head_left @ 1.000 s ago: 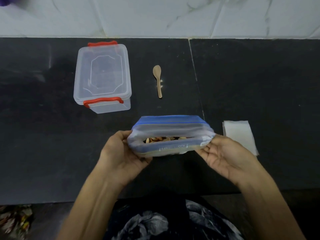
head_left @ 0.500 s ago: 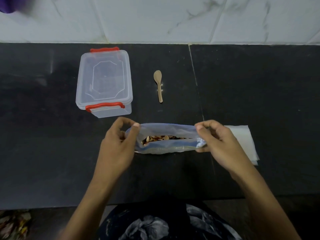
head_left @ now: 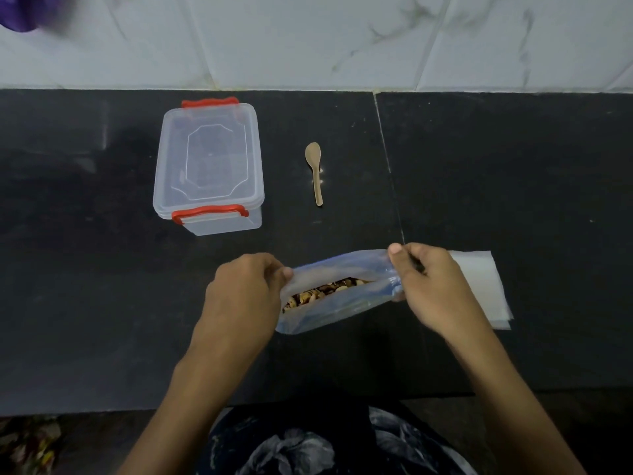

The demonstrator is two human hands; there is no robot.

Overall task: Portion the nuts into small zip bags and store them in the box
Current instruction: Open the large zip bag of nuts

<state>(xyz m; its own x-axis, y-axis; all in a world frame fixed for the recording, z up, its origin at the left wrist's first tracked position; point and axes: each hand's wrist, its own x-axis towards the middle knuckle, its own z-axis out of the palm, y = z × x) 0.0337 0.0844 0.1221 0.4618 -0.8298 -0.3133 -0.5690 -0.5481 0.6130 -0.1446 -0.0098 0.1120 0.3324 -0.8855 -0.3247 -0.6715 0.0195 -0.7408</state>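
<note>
A large bluish zip bag (head_left: 337,311) sits on the black counter in front of me with its mouth open, and brown nuts (head_left: 322,291) show inside. My left hand (head_left: 245,296) pinches the bag's left rim. My right hand (head_left: 433,289) pinches the right rim, partly over a stack of small clear zip bags (head_left: 484,286). A clear plastic box (head_left: 209,166) with red latches and its lid on stands at the back left. A small wooden spoon (head_left: 315,171) lies to the right of the box.
The black counter (head_left: 513,173) runs to a white tiled wall at the back and has a seam right of the spoon. Its front edge is close to my body. A purple object (head_left: 20,12) shows at the top left corner.
Both hands turned over from cupping the bag's ends to pinching its rim from above. The blue zip strip has folded down and the bag now lies tilted, right end farther away.
</note>
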